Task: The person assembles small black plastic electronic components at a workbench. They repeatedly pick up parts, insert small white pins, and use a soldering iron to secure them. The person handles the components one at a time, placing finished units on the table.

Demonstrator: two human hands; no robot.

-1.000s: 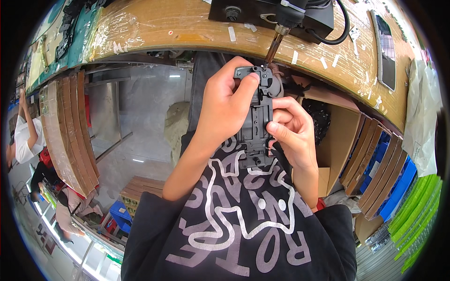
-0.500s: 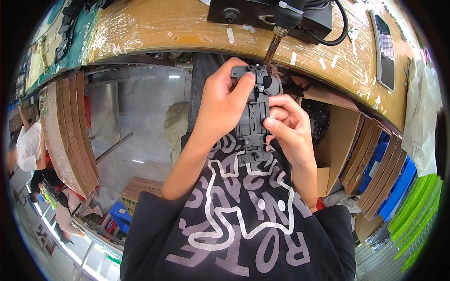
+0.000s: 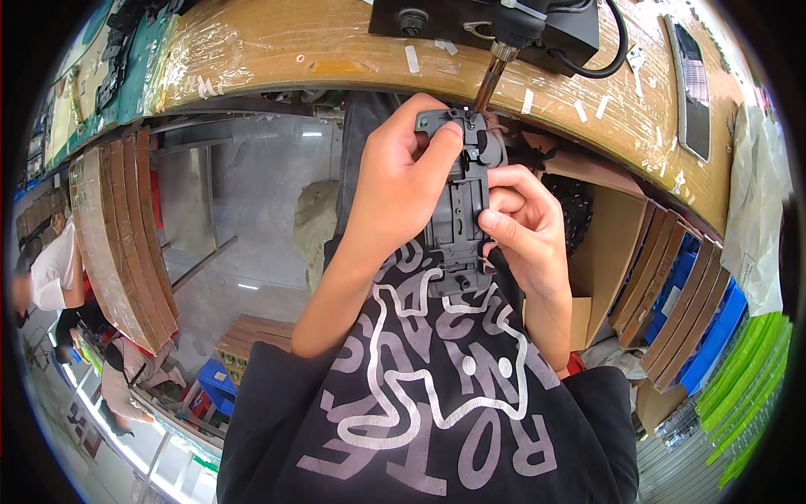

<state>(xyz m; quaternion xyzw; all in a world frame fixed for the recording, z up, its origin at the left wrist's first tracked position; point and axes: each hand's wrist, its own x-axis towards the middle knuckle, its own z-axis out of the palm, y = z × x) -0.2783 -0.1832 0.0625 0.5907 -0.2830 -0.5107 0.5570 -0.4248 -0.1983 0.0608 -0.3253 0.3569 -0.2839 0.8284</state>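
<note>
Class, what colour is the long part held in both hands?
The long part is dark grey, nearly black; the head view shows it best.

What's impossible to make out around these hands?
All in the head view:
Black plastic part: its underside, turned away from view.
Left hand: most fingertips, behind the part.
Right hand: whether it grips anything small, covered by curled fingers.
Driver-like tool: whether its tip touches the part, too small to tell.
Black box: far side, cut off by the upper edge.
</note>
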